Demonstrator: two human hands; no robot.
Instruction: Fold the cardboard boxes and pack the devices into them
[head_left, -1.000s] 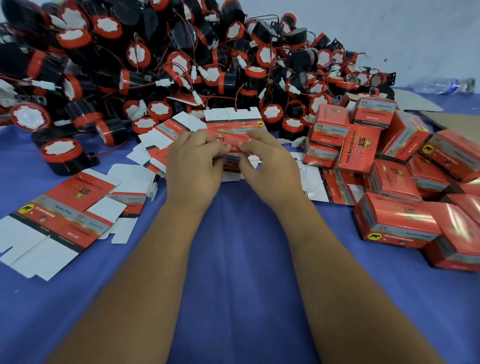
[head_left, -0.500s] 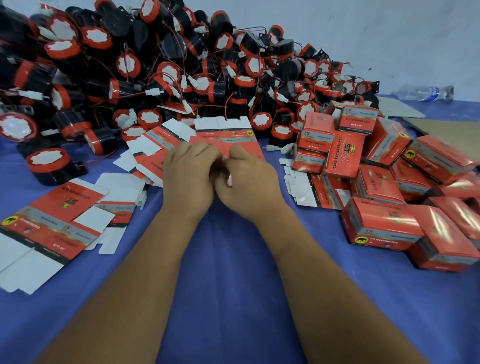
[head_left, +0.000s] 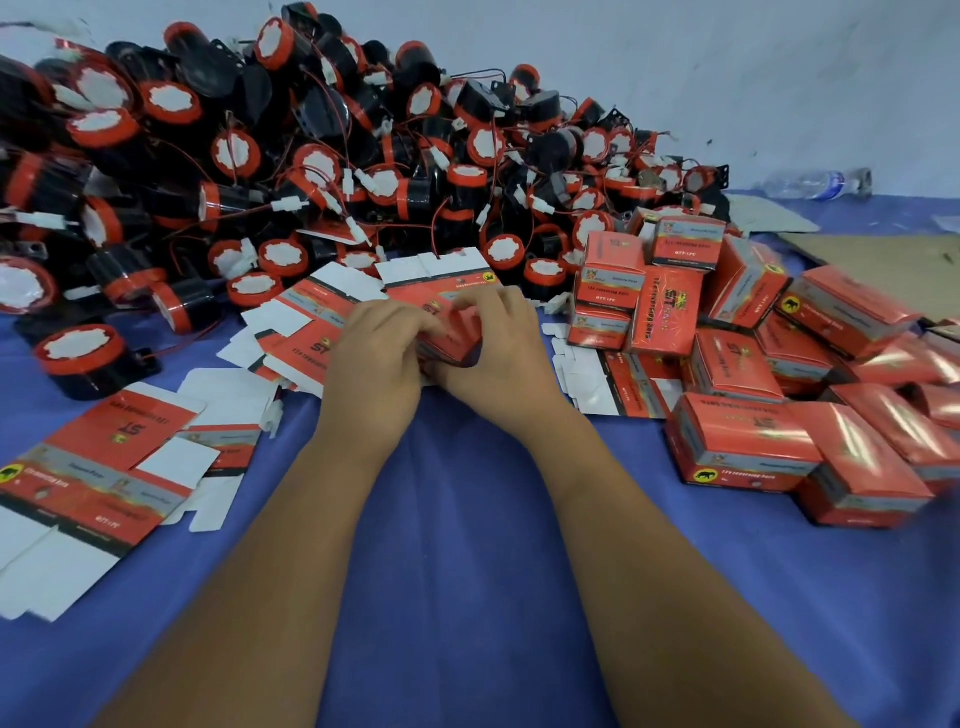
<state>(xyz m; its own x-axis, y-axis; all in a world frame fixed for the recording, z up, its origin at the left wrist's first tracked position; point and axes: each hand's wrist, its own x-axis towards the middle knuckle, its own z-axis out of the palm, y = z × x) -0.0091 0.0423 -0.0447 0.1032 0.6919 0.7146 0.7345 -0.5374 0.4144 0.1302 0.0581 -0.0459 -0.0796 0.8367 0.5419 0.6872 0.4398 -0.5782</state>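
Hands meet mid-tabletop: left hand (head_left: 371, 364) and right hand (head_left: 501, 358) both curl their fingers around one red cardboard box (head_left: 451, 332), gripping it above the blue tabletop (head_left: 467, 519). Flat box blanks (head_left: 98, 467) lie at the left edge, folded boxes (head_left: 748, 441) crowd the right (glossy ones), horn devices (head_left: 311, 156) heap along the far edge.

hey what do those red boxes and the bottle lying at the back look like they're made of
Red boxes: most likely thin printed cardboard with a glossy finish; light streaks show on the faces, and the flat blanks have plain white flaps. Bottle: probably clear plastic, see-through with a blue label, though it is small and blurred.
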